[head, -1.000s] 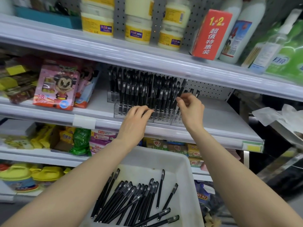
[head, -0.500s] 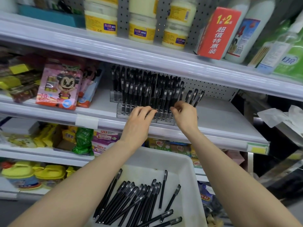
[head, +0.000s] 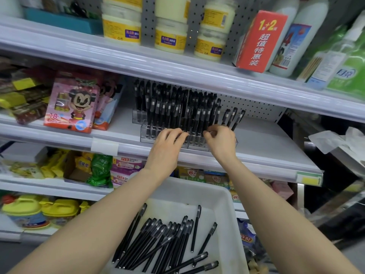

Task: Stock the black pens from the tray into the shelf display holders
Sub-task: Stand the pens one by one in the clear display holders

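A clear tiered display holder (head: 145, 136) on the middle shelf is packed with upright black pens (head: 173, 109). My left hand (head: 165, 151) rests on its front tier, fingers loosely bent over the edge. At the holder's right end my right hand (head: 221, 144) grips three black pens (head: 233, 118) by their lower ends; they fan up and to the right above its fingers. Below my arms, a white tray (head: 225, 196) holds several loose black pens (head: 164, 244) lying in a heap.
The shelf board (head: 266, 147) to the right of the holder is bare. Pink cartoon toy packs (head: 73, 103) stand left of the holder. Cream jars (head: 169, 40) and a red box (head: 260, 40) sit on the shelf above. Snack packs (head: 98, 167) fill the shelf below.
My right hand has come down from above the pen rows to the holder's right front, bringing its three pens lower. My left hand has stayed on the holder.
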Demonstrator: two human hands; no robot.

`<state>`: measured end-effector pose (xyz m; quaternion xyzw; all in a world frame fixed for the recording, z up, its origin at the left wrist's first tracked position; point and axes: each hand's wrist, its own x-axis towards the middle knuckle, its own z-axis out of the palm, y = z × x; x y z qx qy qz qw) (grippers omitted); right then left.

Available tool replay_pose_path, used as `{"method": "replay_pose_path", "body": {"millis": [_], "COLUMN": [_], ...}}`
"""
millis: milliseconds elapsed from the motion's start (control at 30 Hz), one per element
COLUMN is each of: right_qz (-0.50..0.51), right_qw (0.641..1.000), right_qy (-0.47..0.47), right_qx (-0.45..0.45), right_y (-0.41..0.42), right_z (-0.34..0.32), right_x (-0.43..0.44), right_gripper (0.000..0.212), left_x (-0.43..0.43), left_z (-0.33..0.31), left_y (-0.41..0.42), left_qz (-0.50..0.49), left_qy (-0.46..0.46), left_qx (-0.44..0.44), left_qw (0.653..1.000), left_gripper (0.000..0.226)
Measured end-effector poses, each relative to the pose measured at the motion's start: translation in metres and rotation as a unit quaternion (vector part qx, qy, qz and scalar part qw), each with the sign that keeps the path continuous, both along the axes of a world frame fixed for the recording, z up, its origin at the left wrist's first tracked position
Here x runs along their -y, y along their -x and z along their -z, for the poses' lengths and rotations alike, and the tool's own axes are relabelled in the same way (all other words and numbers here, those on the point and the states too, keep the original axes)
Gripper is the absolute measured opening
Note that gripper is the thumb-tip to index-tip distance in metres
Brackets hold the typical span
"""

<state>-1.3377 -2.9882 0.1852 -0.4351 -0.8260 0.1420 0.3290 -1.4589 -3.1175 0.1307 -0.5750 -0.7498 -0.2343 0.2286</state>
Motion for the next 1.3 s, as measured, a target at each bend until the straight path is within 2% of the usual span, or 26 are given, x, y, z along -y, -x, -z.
{"method": "replay_pose_path", "body": {"millis": [167, 267, 433, 533, 600, 667, 767, 933, 1100, 1300], "right_qz": [-0.005, -0.029, -0.080, -0.113, -0.118, -0.121, -0.133, -0.121, -0.111, -0.167], "right_qw": [0.996, 0.991, 0.991, 0.991, 0.990, 0.986, 0.980, 0.980, 0.979, 0.956], "right_qy": [-0.040, -0.052, -0.030, 0.024, 0.077, 0.113, 0.129, 0.133, 0.155, 0.241], "right_qx": [-0.076, -0.123, -0.108, -0.072, -0.028, 0.023, 0.079, 0.085, 0.076, 0.000], "right_y": [-0.008, -0.016, -0.030, -0.038, -0.042, -0.046, -0.047, -0.048, -0.052, -0.046], "right_z": [0.012, 0.027, 0.084, 0.126, 0.150, 0.168, 0.177, 0.180, 0.183, 0.171], "right_x": [0.016, 0.035, 0.074, 0.091, 0.099, 0.104, 0.105, 0.101, 0.096, 0.100], "right_gripper": [0.020, 0.014, 0.012, 0.012, 0.012, 0.013, 0.012, 0.010, 0.012, 0.013], "left_x": [0.005, 0.015, 0.055, 0.076, 0.086, 0.092, 0.098, 0.092, 0.088, 0.065], "left_z": [-0.004, -0.005, 0.024, 0.060, 0.080, 0.096, 0.111, 0.118, 0.122, 0.083], "left_y": [0.002, 0.000, -0.018, -0.022, -0.023, -0.024, -0.023, -0.019, -0.017, -0.015], "left_qz": [0.025, 0.053, 0.055, 0.039, 0.002, -0.017, -0.014, -0.004, 0.000, 0.014], "left_qy": [0.000, -0.015, -0.020, 0.091, 0.206, 0.283, 0.332, 0.356, 0.333, 0.106], "left_qx": [0.005, 0.029, 0.148, 0.200, 0.231, 0.239, 0.232, 0.249, 0.303, 0.462], "left_qw": [1.000, 0.998, 0.987, 0.975, 0.951, 0.929, 0.914, 0.901, 0.893, 0.881], "left_gripper": [0.070, 0.060, 0.034, 0.020, 0.014, 0.013, 0.015, 0.021, 0.015, 0.013]}}
